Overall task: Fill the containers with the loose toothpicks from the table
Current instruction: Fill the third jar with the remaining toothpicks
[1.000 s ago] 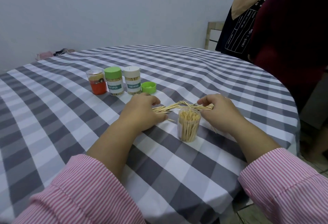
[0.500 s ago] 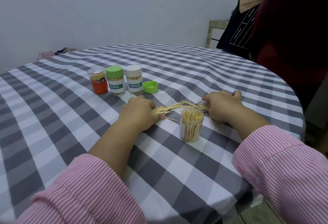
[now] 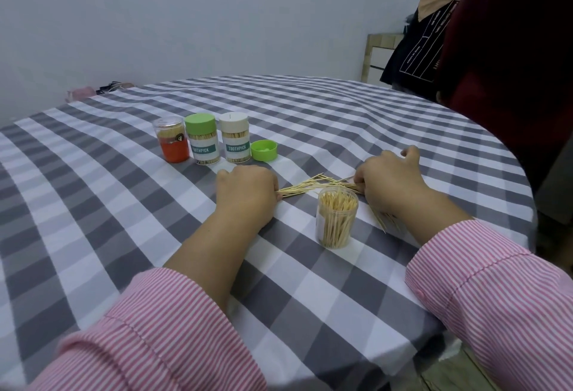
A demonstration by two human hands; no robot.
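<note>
**Toothpicks loose and potted on the bench**

A clear open container (image 3: 336, 219) stands upright near the front, packed with toothpicks on end. Just behind it a loose heap of toothpicks (image 3: 313, 186) lies flat on the checked cloth; a few more (image 3: 384, 220) lie to its right. Farther back stand three capped containers in a row: orange-filled (image 3: 171, 140), green-lidded (image 3: 203, 139) and white-lidded (image 3: 237, 138). A loose green lid (image 3: 264, 150) lies beside them.

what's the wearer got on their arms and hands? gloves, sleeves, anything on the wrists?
Both arms wear a long-sleeved shirt with fine pink and white stripes. The left sleeve and right sleeve are pushed up, leaving forearms bare. The right cuff shows a stitched seam and a small pink button. The left hand and right hand are bare: no gloves, rings or watch visible.
</note>
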